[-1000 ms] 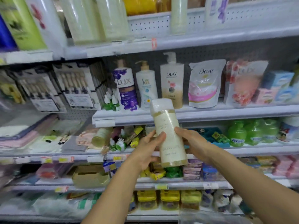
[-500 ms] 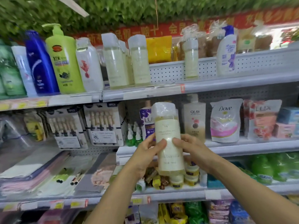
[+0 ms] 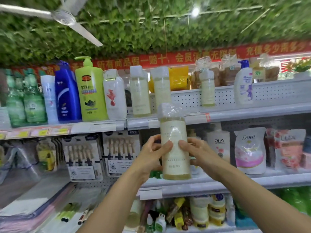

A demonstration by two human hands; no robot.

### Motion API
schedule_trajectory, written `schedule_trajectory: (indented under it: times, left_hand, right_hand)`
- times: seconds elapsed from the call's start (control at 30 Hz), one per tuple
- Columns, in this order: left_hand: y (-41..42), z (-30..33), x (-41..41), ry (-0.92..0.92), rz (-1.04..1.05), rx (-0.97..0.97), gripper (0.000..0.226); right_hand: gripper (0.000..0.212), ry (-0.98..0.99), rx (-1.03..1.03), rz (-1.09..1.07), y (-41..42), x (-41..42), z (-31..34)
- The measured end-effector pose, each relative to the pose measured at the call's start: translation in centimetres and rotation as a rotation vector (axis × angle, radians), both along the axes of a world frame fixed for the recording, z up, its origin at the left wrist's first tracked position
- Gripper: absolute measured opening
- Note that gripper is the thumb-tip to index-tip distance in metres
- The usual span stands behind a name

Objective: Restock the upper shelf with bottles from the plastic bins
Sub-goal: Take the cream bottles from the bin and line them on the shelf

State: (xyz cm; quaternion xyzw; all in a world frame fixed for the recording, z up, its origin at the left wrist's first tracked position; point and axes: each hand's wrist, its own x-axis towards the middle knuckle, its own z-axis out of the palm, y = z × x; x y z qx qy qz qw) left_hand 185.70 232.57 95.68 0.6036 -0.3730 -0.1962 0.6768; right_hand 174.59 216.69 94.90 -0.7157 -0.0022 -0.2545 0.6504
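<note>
My left hand [image 3: 152,153] and right hand [image 3: 196,151] grip one pale-yellow, plastic-wrapped cylindrical bottle [image 3: 175,143] below the white metal upper shelf [image 3: 235,115]; three matching bottles [image 3: 140,93] already stand there; placement remains.

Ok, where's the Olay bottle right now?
The Olay bottle stands on the middle shelf, right of centre, just left of the Dove pouch.

Tall white pump bottle [image 3: 218,145], just right of the held cream-labelled clear bottle [image 3: 175,145]: OLAY
White-and-pink refill pouch [image 3: 249,150], right of the pump bottle: Dove
Red banner [image 3: 168,58], above the held bottle: 所有商品假一赔十, 会员
</note>
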Motion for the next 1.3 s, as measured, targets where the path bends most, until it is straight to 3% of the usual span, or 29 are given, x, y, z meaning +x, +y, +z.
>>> schedule_trajectory:
  times: [0.27, 0.53, 0.63, 0.8, 1.3]
  left_hand:
    - [-0.4, 3.9, 1.0, -0.092, 0.001, -0.059, 0.060]
    - [-2.8, 10.2, 3.0, -0.240, 0.071, -0.095, 0.058]
    - [-4.2, 12.0, 4.2, -0.287, 0.093, -0.108, 0.057]
    - [-6.3, 14.3, 6.1, -0.281, 0.098, -0.135, 0.056]
    - [-9.9, 15.8, 10.5, -0.253, 0.077, -0.141, 0.038]
  right_hand:
    - [0.053, -0.111, -0.072, -0.033, -0.5, 1.8, 3.8]
    - [0.066, -0.186, -0.150, -0.078, -2.7, 4.2, 10.2]
    - [0.062, -0.207, -0.176, -0.071, -3.8, 5.3, 12.2]
    - [0.046, -0.201, -0.181, -0.068, -5.7, 7.5, 14.9]
    - [0.059, -0.180, -0.162, -0.105, -7.8, 13.1, 16.7]
